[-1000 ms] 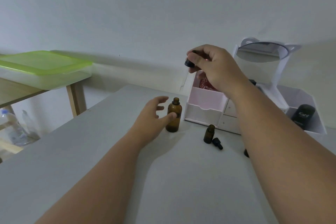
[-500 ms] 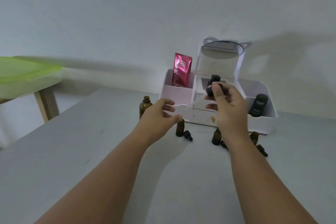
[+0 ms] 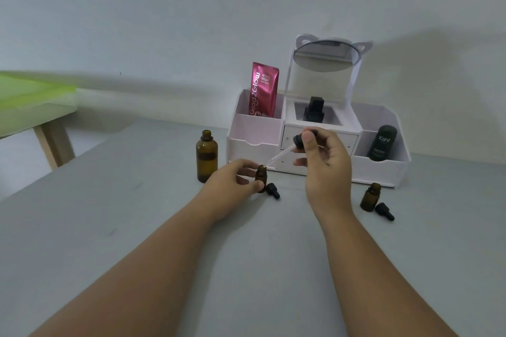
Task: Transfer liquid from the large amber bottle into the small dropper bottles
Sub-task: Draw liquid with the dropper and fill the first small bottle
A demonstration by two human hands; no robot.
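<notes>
While the left hand (image 3: 235,179) pinches a small dropper bottle (image 3: 261,177) upright on the grey table (image 3: 137,227), thumb in front and fingers behind, the right hand (image 3: 324,157) pinches a black-bulbed dropper (image 3: 299,140) just above it. Its glass pipette slants down to the left, tip right at the little bottle's open mouth, though whether it's actually inside is hard to tell. Off to the left stands the large amber bottle (image 3: 207,156), uncapped and apart from both hands. A loose dropper cap (image 3: 273,190) lies just beside the held bottle. Over on the right, a second small bottle (image 3: 370,197) stands open with its own cap (image 3: 384,211) lying alongside. Behind it all sits the white organizer (image 3: 383,169).
</notes>
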